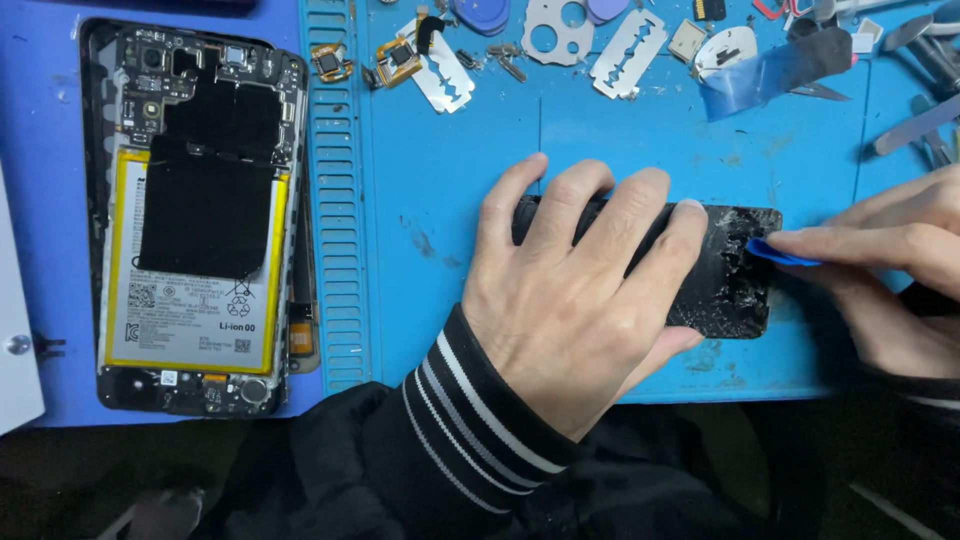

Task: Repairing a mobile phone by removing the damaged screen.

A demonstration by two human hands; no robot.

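My left hand [575, 290] lies flat with spread fingers on a black phone panel [730, 280] with a cracked, shattered surface, which rests on the blue work mat [450, 200]. My right hand [890, 265] comes in from the right and pinches a small blue plastic pick [775, 252], whose tip sits against the panel's right edge near its upper corner. Most of the panel's left half is hidden under my left hand.
An opened phone body [195, 215] with its battery and black inner covers exposed lies at the left. Along the far edge lie razor blades [628, 52], small camera modules [398, 58], screws, metal plates, a strip of blue tape [760, 80] and metal tools [920, 125].
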